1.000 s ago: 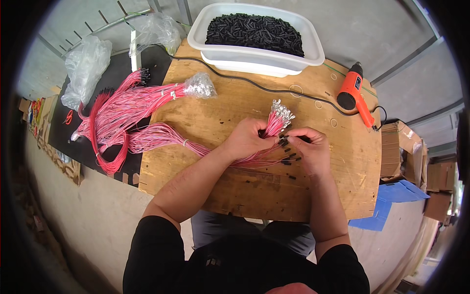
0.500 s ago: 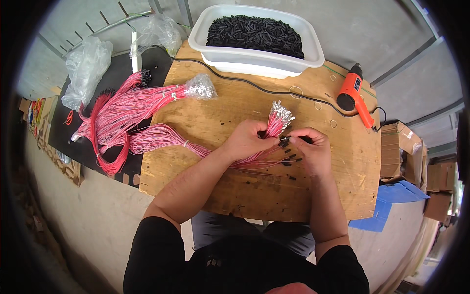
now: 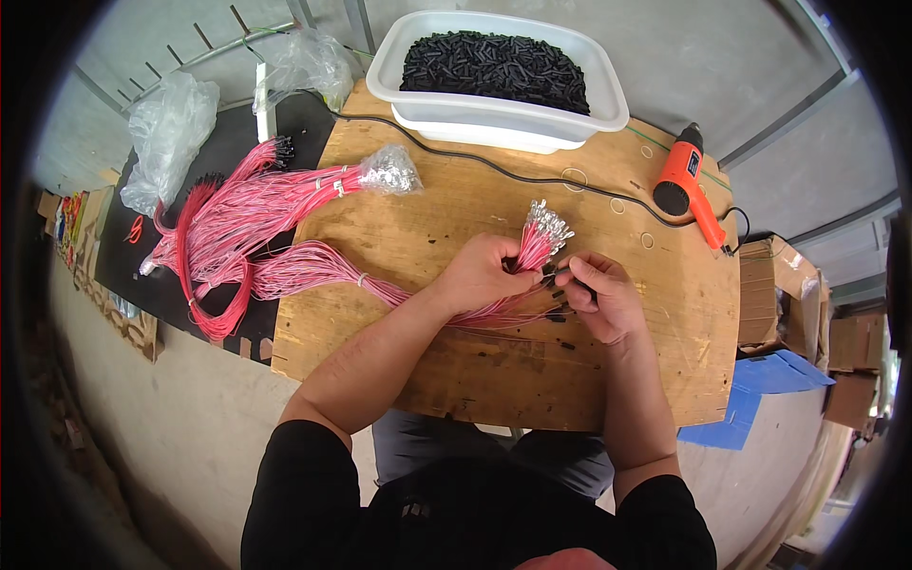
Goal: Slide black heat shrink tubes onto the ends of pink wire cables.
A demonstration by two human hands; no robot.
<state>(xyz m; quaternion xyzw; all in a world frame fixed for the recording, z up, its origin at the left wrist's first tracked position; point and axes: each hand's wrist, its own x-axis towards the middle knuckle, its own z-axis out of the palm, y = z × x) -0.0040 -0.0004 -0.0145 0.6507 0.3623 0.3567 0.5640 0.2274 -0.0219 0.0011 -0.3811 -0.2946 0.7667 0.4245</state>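
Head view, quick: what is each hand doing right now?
Left hand: shut on the bundle of pink wires with metal tips.
Right hand: fingers closed on a small black tube piece by the wire tips.

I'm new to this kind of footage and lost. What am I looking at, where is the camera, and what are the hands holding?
There is no machine here: a person works with bare hands. The camera sits on their head and looks down, so its wide lens bends straight edges. The left hand grips a bundle of pink wires near its metal-tipped ends. The right hand pinches a small black piece against those ends. On the wooden board also lie a second wire bundle, a white tub of black pieces, and an orange heat gun.
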